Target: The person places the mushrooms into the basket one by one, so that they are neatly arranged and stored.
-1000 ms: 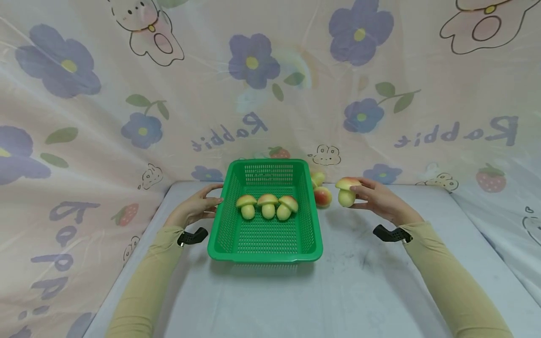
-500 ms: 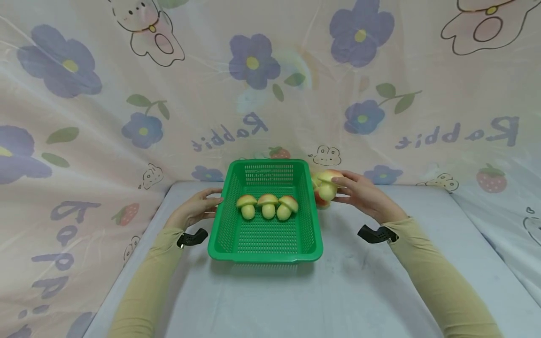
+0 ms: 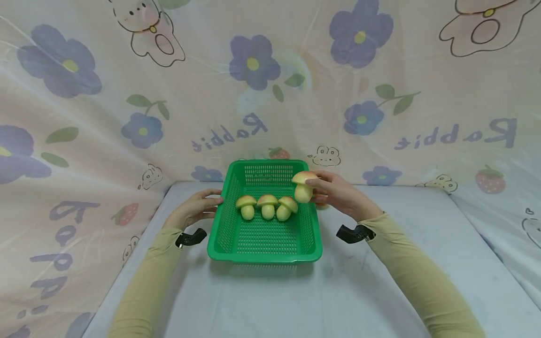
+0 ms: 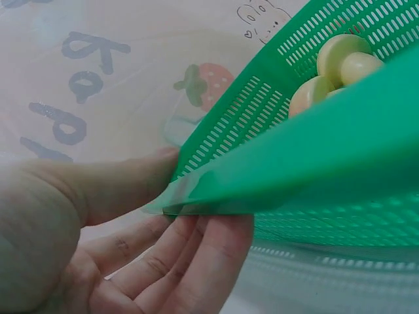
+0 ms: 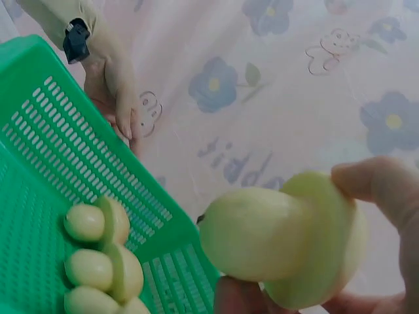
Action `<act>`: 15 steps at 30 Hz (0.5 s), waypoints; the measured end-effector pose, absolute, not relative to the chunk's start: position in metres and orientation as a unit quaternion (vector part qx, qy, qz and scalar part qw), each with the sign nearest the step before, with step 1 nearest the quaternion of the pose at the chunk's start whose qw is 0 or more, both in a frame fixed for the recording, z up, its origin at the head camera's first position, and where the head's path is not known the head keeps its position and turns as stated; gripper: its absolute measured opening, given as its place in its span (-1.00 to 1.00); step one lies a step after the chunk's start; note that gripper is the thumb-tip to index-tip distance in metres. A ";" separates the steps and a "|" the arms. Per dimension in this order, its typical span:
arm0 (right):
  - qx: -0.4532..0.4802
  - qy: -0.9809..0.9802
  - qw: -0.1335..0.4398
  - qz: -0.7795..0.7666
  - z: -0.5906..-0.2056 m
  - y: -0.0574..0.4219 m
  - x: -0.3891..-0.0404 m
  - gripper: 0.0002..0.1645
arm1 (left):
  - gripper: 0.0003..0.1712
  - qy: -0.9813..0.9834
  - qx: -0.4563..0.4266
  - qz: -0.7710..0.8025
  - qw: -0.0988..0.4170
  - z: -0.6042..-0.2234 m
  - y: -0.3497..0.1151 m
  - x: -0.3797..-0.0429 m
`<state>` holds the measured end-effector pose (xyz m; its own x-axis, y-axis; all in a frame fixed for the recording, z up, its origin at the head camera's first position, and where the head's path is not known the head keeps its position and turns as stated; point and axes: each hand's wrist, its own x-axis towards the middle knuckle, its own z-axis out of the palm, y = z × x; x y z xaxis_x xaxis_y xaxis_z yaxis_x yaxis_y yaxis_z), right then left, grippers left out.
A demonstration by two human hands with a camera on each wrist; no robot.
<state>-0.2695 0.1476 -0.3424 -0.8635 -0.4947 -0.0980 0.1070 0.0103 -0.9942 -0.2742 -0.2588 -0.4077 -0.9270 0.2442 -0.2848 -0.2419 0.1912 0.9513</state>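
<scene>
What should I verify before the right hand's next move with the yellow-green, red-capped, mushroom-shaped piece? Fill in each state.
1. Right hand pinches the mushroom-shaped piece: ok.
2. Left hand grips the green perforated plastic basket by its rim: ok.
3. Held piece apart from the three similar yellow-green pieces inside: ok, by the right wrist view.
4. Bare basket floor on the person's side of those three: ok.
5. Held piece wholly above the basket's interior: cannot tell; it overlaps the right wall in the head view.

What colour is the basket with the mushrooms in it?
The basket is bright green; the head view shows it best.
</scene>
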 end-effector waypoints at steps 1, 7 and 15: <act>-0.146 0.677 0.221 -0.687 -0.342 0.144 -0.269 -0.31 | -0.32 0.749 0.000 0.634 0.192 -0.408 -0.259 -0.274; -0.151 0.674 0.237 -0.683 -0.342 0.122 -0.269 -0.38 | -0.22 0.752 -0.001 0.628 0.199 -0.409 -0.258 -0.275; -0.150 0.671 0.272 -0.673 -0.344 0.091 -0.270 -0.39 | -0.23 0.751 0.005 0.628 0.203 -0.411 -0.259 -0.276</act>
<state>-0.2698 0.0905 -0.3441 -0.8067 -0.5679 -0.1634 0.1652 0.0488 -0.9851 -0.2760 -0.2594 -0.4110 -0.9179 0.2629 -0.2974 -0.2464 0.2100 0.9461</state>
